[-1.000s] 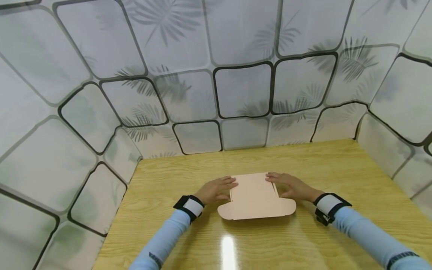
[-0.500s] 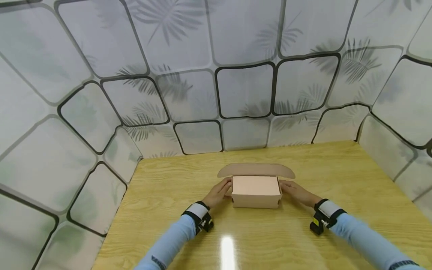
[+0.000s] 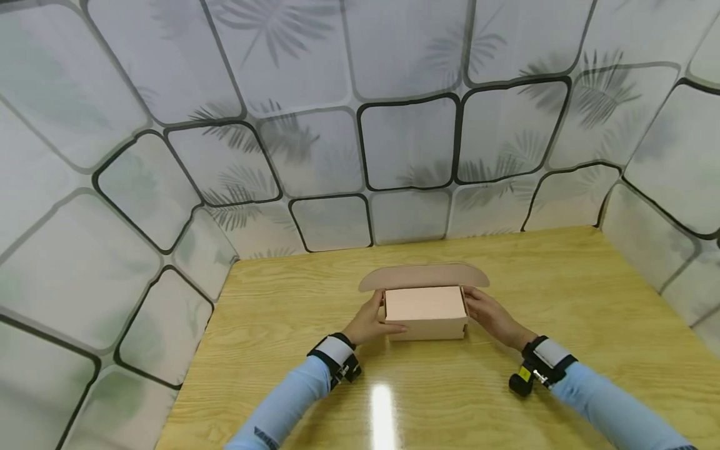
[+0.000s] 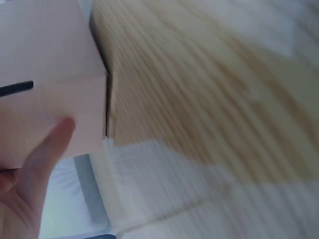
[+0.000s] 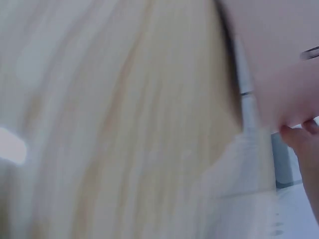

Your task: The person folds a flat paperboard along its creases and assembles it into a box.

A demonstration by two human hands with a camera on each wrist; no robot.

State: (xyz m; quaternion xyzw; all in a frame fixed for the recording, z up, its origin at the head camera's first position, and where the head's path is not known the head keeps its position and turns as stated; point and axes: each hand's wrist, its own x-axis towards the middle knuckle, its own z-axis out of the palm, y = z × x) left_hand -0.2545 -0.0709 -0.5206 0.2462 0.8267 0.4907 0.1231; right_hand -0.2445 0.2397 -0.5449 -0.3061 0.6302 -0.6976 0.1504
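A pale pink-beige cardboard box (image 3: 425,304) lies on the table in the middle of the head view, its wide rounded flap (image 3: 424,275) sticking out along the far side. My left hand (image 3: 368,320) grips its left end, the thumb (image 4: 52,142) laid across the near face and the other fingers mostly hidden behind the end. At the opposite end my right hand (image 3: 495,317) holds the box by the right side near the top edge. In the right wrist view, fingertips (image 5: 293,135) touch the box's edge; the rest of that grip is out of frame.
The wood-grain table (image 3: 292,400) reaches back to a patterned curtain wall (image 3: 405,150), with more curtain on the left and right. A bright light reflection (image 3: 383,415) shows on the near tabletop. Both wrists wear straps with small cameras.
The flat-looking face with rounded tabs has turned over to the far side, so the box's long side now faces me. My left thumb has come round onto the near face.
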